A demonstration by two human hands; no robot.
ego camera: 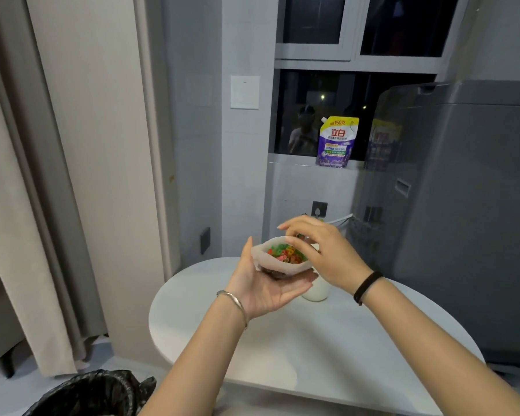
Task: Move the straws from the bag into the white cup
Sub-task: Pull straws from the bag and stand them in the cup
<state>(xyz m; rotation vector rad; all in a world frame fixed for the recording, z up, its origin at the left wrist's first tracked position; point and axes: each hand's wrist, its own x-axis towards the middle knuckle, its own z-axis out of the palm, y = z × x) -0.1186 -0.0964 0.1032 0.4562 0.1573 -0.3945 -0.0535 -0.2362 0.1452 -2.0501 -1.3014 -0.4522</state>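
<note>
Cupped palm-up above the round white table [327,349], the left hand [267,288] is cradling a small translucent white plastic bag [282,264], its fingers curling under the bag's base and its thumb resting against the bag's left side. A thin silver bangle [234,304] is circling that wrist. Just right of it, the right hand [327,253], wearing a black wristband [367,286], is reaching over the open mouth of the bag, fingertips pressing together on the short red, green and orange straws [285,253] packed upright inside. Partly hidden below both hands, the white cup [317,291] is standing on the table. At the near left, a bin lined with black plastic [93,394] is showing. Farther off, a purple detergent pouch [336,142] is sitting on the windowsill, beside a grey washing machine [463,220] at the right.
</note>
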